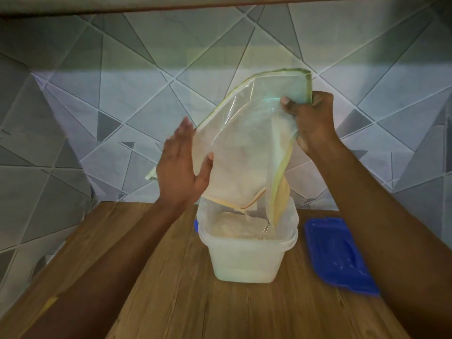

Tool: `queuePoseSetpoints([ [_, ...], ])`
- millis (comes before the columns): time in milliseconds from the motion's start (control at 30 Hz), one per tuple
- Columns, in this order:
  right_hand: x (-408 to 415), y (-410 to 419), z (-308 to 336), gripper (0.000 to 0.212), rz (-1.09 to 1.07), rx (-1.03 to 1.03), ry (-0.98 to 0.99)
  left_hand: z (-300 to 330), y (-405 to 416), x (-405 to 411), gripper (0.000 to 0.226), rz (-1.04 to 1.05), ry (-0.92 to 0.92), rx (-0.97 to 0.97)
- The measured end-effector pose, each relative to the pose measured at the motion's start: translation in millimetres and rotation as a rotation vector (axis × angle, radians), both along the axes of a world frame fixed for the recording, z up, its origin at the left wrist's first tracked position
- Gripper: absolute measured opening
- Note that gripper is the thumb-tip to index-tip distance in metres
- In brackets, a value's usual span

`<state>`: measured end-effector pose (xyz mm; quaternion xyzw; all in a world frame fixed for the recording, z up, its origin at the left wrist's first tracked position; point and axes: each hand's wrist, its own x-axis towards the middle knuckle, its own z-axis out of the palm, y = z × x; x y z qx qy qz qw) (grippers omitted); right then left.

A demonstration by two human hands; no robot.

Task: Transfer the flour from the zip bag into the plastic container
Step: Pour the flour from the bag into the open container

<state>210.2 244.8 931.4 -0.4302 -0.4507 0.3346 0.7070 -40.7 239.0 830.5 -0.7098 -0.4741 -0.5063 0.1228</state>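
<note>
A clear zip bag (244, 148) with a green-yellow zip edge hangs upside down, its mouth dipping into the translucent plastic container (247, 260) on the wooden table. White flour (234, 228) lies heaped inside the container, and a dusting clings to the bag's inside. My right hand (310, 123) pinches the bag's upper corner. My left hand (183, 165) is flat with fingers apart, its palm against the bag's left side and its thumb over the front.
A blue lid (340, 253) lies on the wooden table (171, 277) just right of the container. A small blue piece (196, 225) shows behind the container's left rim. A grey geometric-tiled wall (122, 106) rises directly behind.
</note>
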Motion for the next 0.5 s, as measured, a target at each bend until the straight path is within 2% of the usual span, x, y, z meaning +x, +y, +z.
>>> queuePoseSetpoints([
  [67, -0.1, 2.1, -1.4, 0.009, -0.002, -0.012, -0.009, -3.3, -3.0, 3.3, 0.067, -0.067, -0.051, -0.056],
  [133, -0.2, 1.4, -2.5, 0.011, 0.004, -0.023, -0.015, -6.9, -1.8, 4.0, 0.07, -0.04, -0.131, -0.025],
  [267, -5.0, -0.4, -3.0, 0.016, 0.001, -0.022, -0.02, -9.6, -1.2, 2.4, 0.075, 0.0, -0.12, -0.192],
  [333, -8.0, -2.7, -0.8, 0.019, 0.005, -0.018, -0.014, -12.4, -5.8, 0.7, 0.073, 0.011, -0.102, -0.113],
  [433, -5.8, -1.1, -1.5, 0.015, 0.012, -0.019, -0.015, -2.2, -13.3, -0.2, 0.081, -0.114, -0.168, -0.037],
  [500, -5.1, -0.3, 0.0, 0.014, 0.011, -0.014, -0.003, 0.9, -13.0, -3.2, 0.08, -0.009, -0.218, 0.106],
])
